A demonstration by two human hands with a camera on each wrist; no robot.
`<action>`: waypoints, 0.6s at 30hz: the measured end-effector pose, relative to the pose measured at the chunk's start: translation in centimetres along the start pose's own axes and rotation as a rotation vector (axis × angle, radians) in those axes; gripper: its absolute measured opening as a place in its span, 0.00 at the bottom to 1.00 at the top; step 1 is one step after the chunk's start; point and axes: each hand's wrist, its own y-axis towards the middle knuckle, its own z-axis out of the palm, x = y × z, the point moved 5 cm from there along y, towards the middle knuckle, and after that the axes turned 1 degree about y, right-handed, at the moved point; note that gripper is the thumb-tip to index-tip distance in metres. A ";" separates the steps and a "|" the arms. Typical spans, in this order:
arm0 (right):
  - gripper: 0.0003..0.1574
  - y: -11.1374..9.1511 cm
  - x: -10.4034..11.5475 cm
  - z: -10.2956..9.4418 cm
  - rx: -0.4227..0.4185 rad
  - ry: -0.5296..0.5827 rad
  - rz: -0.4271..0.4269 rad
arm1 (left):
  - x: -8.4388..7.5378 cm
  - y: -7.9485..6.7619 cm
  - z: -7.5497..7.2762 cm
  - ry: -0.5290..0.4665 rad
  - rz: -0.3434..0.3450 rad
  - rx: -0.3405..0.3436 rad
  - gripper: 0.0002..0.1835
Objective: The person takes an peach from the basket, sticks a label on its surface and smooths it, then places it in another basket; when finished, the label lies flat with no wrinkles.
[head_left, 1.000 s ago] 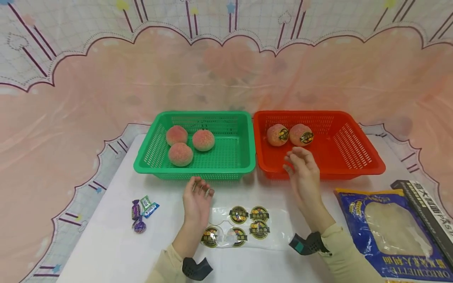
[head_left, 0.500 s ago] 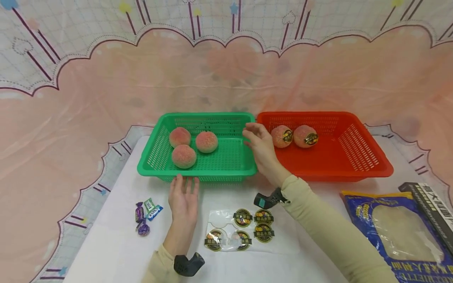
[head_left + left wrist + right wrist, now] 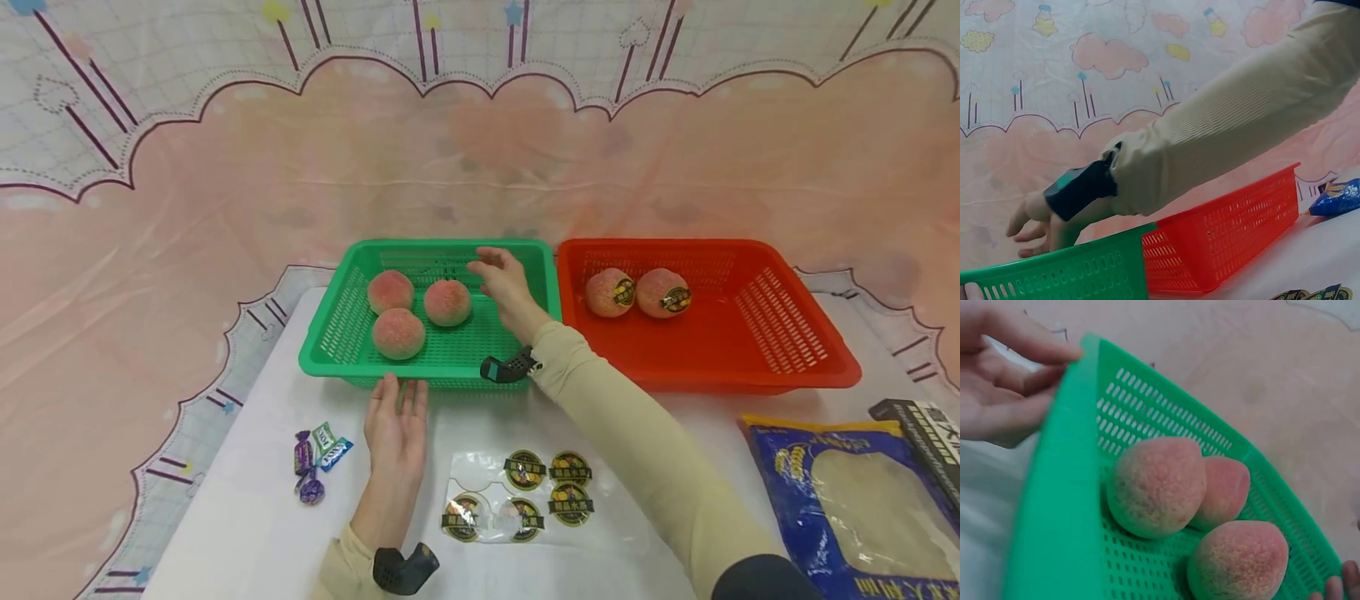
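Three pink peaches [image 3: 447, 302] lie at the left of the green basket [image 3: 427, 372]. My left hand [image 3: 395, 433] is at the basket's front rim, palm up and fingers extended; in the right wrist view its fingertips are right at that rim. My right hand [image 3: 510, 292] hangs over the basket's right half, fingers loosely bent, holding nothing, just right of the nearest peach. In the left wrist view the right hand [image 3: 1035, 228] reaches over the green wall, partly hidden by it. Two peaches with black-and-gold stickers [image 3: 663, 293] sit in the red basket [image 3: 720, 342].
A clear sheet with several round stickers [image 3: 570, 504] lies in front of the baskets. Wrapped candies [image 3: 311, 487] are at the left. A blue pasta bag [image 3: 847, 492] and a black box [image 3: 926, 442] lie at the right. A patterned cloth [image 3: 480, 167] hangs behind.
My right hand has moved left from over the red basket to inside the green one. The left hand has shifted slightly left and turned its palm up at the front rim.
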 end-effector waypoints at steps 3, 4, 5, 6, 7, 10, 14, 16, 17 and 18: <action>0.27 0.9 -0.7 0.5 0.028 -0.078 0.069 | 0.0 0.0 0.0 -0.002 -0.001 -0.001 0.10; 0.29 1.0 -1.0 0.7 0.038 -0.100 0.093 | 0.0 0.0 0.0 0.000 -0.003 -0.004 0.10; 0.30 1.2 -1.3 0.8 0.043 -0.116 0.117 | 0.1 -0.1 -0.1 -0.003 -0.008 -0.008 0.10; 0.32 1.3 -1.6 1.0 0.046 -0.129 0.142 | 0.1 -0.1 -0.1 -0.003 -0.013 -0.011 0.09; 0.33 1.4 -1.8 1.2 0.050 -0.137 0.162 | 0.1 -0.1 -0.1 -0.003 -0.017 -0.011 0.09; 0.34 1.7 -2.4 1.8 0.067 -0.131 0.201 | 0.1 -0.3 -0.1 0.004 -0.020 -0.012 0.10; 0.36 1.8 -3.0 3.0 0.137 -0.125 0.270 | 0.0 -0.3 -0.2 0.013 -0.014 -0.018 0.10; 0.37 1.9 -3.3 3.5 0.176 -0.133 0.311 | -0.1 -0.3 -0.2 0.016 -0.012 -0.018 0.10; 0.38 1.9 -3.4 3.7 0.189 -0.137 0.328 | -0.1 -0.2 -0.1 0.017 -0.012 -0.019 0.10; 0.38 1.9 -3.5 3.8 0.196 -0.138 0.341 | -0.1 -0.2 -0.1 0.019 -0.012 -0.018 0.10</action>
